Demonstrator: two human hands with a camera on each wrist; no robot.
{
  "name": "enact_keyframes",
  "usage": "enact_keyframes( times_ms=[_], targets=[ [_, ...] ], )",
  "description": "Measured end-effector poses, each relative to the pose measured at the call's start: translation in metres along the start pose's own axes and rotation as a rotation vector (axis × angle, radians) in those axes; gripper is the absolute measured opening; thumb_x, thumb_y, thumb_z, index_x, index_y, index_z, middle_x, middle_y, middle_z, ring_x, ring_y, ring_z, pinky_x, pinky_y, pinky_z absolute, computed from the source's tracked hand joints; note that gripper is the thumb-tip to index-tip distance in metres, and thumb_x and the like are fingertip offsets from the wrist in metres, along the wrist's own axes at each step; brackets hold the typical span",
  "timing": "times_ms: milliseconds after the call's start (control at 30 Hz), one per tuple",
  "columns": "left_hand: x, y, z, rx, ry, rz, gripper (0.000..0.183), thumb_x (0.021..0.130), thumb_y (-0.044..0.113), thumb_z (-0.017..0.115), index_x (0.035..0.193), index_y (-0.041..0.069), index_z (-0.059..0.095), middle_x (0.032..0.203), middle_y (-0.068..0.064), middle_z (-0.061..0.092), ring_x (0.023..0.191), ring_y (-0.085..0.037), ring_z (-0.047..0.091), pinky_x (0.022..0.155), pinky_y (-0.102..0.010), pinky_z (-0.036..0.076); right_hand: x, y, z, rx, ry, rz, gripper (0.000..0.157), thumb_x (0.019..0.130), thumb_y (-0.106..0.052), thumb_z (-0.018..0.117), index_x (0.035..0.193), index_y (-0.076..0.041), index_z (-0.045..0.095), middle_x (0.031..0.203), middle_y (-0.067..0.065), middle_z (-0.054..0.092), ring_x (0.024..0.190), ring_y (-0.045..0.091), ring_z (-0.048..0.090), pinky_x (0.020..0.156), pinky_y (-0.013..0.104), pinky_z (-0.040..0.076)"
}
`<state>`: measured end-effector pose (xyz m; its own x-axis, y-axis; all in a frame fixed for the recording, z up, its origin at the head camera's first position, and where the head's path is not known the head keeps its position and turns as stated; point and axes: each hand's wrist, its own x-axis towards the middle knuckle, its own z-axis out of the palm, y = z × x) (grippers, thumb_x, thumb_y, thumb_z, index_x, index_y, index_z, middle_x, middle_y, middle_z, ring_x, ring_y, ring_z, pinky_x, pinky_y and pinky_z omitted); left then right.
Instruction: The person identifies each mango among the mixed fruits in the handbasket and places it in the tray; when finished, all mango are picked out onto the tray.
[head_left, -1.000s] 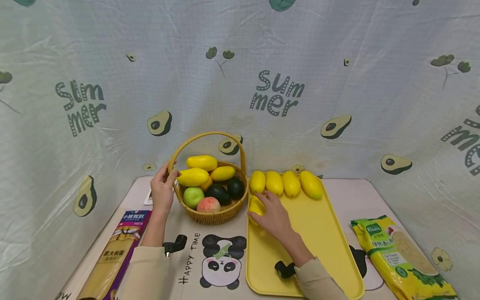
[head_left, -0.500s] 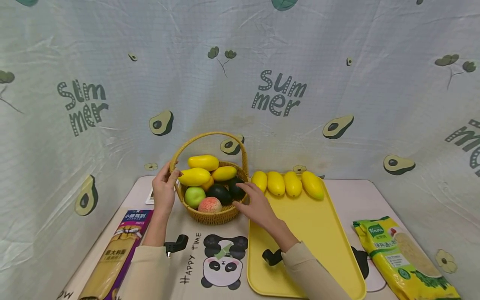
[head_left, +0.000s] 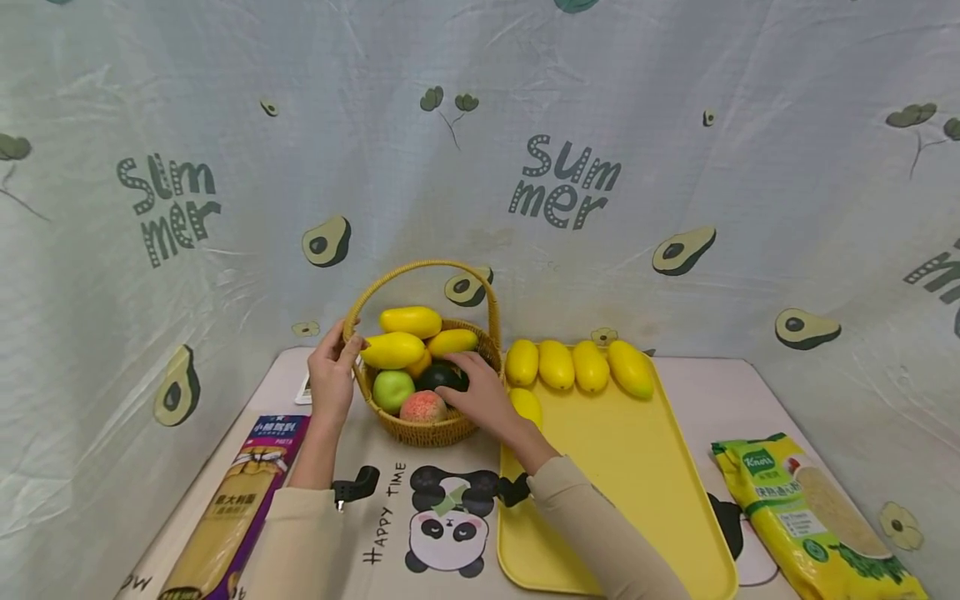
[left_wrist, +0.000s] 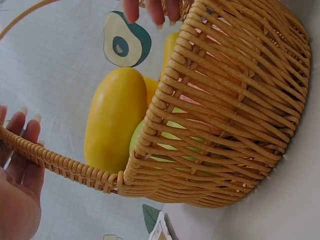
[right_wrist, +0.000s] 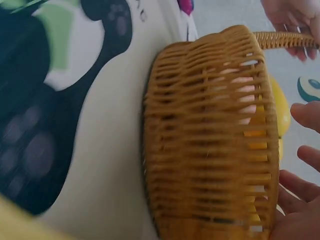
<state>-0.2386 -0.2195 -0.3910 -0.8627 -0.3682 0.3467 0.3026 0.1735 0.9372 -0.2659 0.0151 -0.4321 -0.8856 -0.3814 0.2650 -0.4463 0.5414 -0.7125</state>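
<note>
A wicker basket point(head_left: 423, 432) holds three yellow mangoes point(head_left: 393, 350), a green apple point(head_left: 393, 389), a peach point(head_left: 423, 407) and a dark avocado point(head_left: 437, 377). My left hand point(head_left: 333, 375) pinches the basket handle point(left_wrist: 60, 165) at its left base. My right hand point(head_left: 480, 392) reaches over the right rim, its spread fingers point(right_wrist: 306, 114) resting on the dark fruit. The yellow tray point(head_left: 637, 475) carries a back row of several mangoes point(head_left: 557, 364) and one more mango point(head_left: 527, 406) just behind my right wrist.
A purple pasta packet point(head_left: 240, 500) lies front left. A yellow-green Knorr bag point(head_left: 810, 517) lies front right. The panda print point(head_left: 446, 525) marks the table cover between basket and front edge. A printed cloth point(head_left: 562, 183) hangs close behind.
My right hand let go of a mango on the tray and moved left into the basket, onto the dark fruit. My left hand stayed on the handle.
</note>
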Motion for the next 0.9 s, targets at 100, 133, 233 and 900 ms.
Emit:
enact_keyframes(
  times_ms=[100,133,233,900],
  targets=[
    [0.002,-0.004,0.0,0.008,0.008,0.018,0.035,0.103,0.024,0.053,0.135,0.009,0.06,0.093,0.007,0.064,0.095,-0.008,0.059,0.095,-0.02,0.043,0.01,-0.007,0.005,0.03,-0.011,-0.005,0.059,0.091,-0.035,0.069,0.145,-0.02,0.05,0.146,0.003,0.05,0.134,0.024,0.049,0.112,0.046,0.041],
    [0.003,-0.005,0.0,0.008,0.007,0.02,0.036,0.103,0.025,0.053,0.135,0.01,0.06,0.094,0.006,0.064,0.096,-0.008,0.06,0.096,-0.02,0.043,0.012,-0.01,0.006,0.038,-0.017,0.002,0.06,0.092,-0.036,0.068,0.146,-0.02,0.049,0.146,0.003,0.05,0.135,0.023,0.048,0.113,0.047,0.04],
    [0.003,-0.005,-0.001,0.015,0.003,0.022,0.037,0.103,0.029,0.053,0.135,0.011,0.06,0.097,0.004,0.063,0.097,-0.008,0.059,0.098,-0.021,0.043,0.022,-0.015,0.012,0.061,-0.03,0.02,0.064,0.093,-0.036,0.068,0.15,-0.021,0.044,0.15,0.002,0.046,0.138,0.023,0.046,0.114,0.048,0.039],
    [-0.006,0.023,-0.003,0.007,-0.034,-0.032,0.035,0.104,0.016,0.051,0.136,0.003,0.058,0.111,-0.026,0.062,0.096,-0.01,0.06,0.096,-0.019,0.044,0.068,-0.027,0.035,0.023,-0.097,0.008,0.07,0.093,-0.03,0.068,0.154,-0.026,0.036,0.155,0.006,0.038,0.136,0.024,0.046,0.112,0.045,0.04]
  ],
)
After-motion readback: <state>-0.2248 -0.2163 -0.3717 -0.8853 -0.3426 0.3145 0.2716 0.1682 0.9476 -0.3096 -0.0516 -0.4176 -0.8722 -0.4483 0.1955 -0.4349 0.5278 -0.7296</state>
